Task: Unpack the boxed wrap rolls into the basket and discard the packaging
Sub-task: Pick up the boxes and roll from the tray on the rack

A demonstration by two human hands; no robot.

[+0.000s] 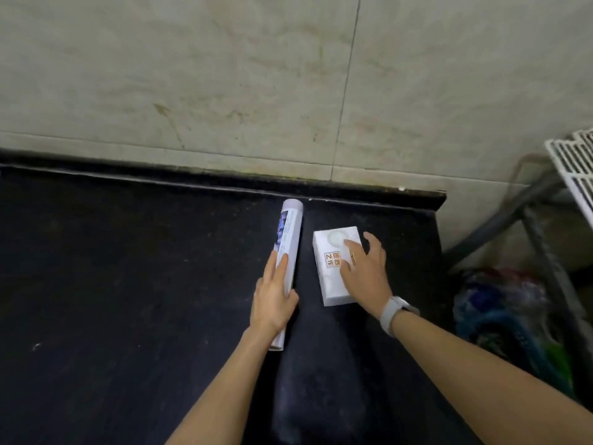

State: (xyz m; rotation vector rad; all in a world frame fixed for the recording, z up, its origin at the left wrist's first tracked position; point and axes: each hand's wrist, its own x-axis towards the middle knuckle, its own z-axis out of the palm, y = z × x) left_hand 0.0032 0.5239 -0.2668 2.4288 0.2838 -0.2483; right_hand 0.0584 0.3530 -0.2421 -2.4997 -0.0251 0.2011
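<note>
Both forearms reach in from the bottom edge over the black countertop point(128, 284), and the left hand point(272, 303) lies flat along the long roll package point(287, 252), fingers stretched out on its near half and thumb on its right side, resting on it rather than wrapped around it. That long roll package lies on its side, pointing away toward the tiled wall point(224, 75), its far cap just short of the counter's raised back lip. Over to the right, the right hand point(365, 274) comes down with fingers spread on the white box point(335, 268), fingertips touching its top face and right side, not closed on it; a pale wristband point(393, 313) sits on that wrist. Box and roll lie side by side, near each other but apart, a dark strip of counter between them. Plenty of bare counter opens out to the left of the roll and toward the camera. The box sits closer to the counter's right edge, where the surface drops away. Beyond that edge, low down, lies a heap of plastic bags point(500, 309), and a white wire rack point(574, 168) juts in from the right on a grey frame.
</note>
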